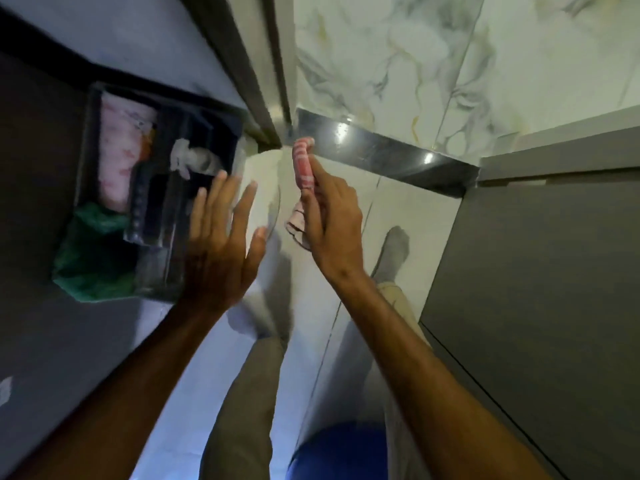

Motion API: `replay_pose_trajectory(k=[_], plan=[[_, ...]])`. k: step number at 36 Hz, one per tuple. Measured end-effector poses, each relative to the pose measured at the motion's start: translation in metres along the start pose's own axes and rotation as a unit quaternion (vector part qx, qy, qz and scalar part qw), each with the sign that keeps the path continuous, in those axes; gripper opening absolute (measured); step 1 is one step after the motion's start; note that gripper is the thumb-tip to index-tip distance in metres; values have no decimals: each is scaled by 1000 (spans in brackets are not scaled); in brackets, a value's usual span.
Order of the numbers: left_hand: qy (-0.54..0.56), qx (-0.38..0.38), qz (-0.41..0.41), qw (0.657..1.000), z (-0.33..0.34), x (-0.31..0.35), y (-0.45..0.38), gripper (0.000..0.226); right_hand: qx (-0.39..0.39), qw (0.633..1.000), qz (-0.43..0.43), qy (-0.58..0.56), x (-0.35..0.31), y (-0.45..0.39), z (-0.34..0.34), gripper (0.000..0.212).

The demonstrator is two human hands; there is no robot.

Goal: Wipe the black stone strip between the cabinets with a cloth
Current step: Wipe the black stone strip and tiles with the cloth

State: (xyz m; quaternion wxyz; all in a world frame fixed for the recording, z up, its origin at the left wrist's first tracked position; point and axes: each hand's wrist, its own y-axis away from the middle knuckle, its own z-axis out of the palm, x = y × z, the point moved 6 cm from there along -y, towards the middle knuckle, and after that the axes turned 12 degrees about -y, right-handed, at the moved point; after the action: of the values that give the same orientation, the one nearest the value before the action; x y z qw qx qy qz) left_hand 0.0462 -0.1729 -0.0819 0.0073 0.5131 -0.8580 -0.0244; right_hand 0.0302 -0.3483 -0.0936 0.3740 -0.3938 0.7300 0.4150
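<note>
Black stone strip point(388, 155): my right hand point(332, 223) clamps the striped cloth point(304, 168) just beside it; left hand point(221, 244) fingers splayed.

Left hand point(221, 233) splayed, right hand point(329, 220) pinched.

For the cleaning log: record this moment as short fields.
right hand: holds the red-striped cloth
cloth: near the left end of the black stone strip; contact unclear
left hand: open, fingers spread, holding nothing
beside left hand: dark tray of items
strip: glossy, with light glints
</note>
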Motion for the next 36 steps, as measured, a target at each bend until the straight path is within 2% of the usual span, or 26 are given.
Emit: replay_pose_trajectory(k=[3, 6, 9, 11, 15, 18, 21, 23, 26, 28, 31, 34, 36], plan=[[37, -50, -11, 998, 5, 51, -23, 58, 25, 999, 19, -39, 18, -31, -39, 46], [76, -135, -30, 988, 25, 98, -43, 65, 64, 996, 38, -50, 40, -59, -80, 43], [89, -226, -39, 969, 58, 132, -64, 71, 59, 996, 64, -33, 73, -87, -103, 45], [76, -249, -41, 965, 83, 146, -77, 72, 54, 994, 94, -23, 101, -102, -107, 46], [59, -253, -24, 965, 145, 158, -95, 71, 48, 990, 133, -18, 162, -126, -95, 43], [18, -284, -4, 959, 210, 157, -103, 68, 44, 993, 112, 0, 209, -144, -69, 41], [-57, -338, 22, 939, 290, 147, -109, 71, 83, 993, 59, 59, 259, -164, -37, 43], [-102, -358, 53, 927, 345, 138, -111, 74, 101, 990, 53, 87, 295, -180, -14, 47], [-105, -337, 33, 935, 417, 123, -118, 82, 107, 984, 37, 139, 349, -209, 21, 50], [-96, -299, 0, 949, 459, 112, -121, 78, 92, 978, 4, 189, 380, -224, 43, 47], [-113, -225, -6, 968, 509, 98, -111, 71, 62, 961, -69, 260, 419, -238, 67, 44], [-111, -149, -3, 983, 536, 85, -105, 67, 56, 962, -124, 236, 444, -248, 78, 65], [-88, -122, 16, 988, 546, 80, -103, 66, 49, 970, -128, 202, 454, -258, 82, 69]])
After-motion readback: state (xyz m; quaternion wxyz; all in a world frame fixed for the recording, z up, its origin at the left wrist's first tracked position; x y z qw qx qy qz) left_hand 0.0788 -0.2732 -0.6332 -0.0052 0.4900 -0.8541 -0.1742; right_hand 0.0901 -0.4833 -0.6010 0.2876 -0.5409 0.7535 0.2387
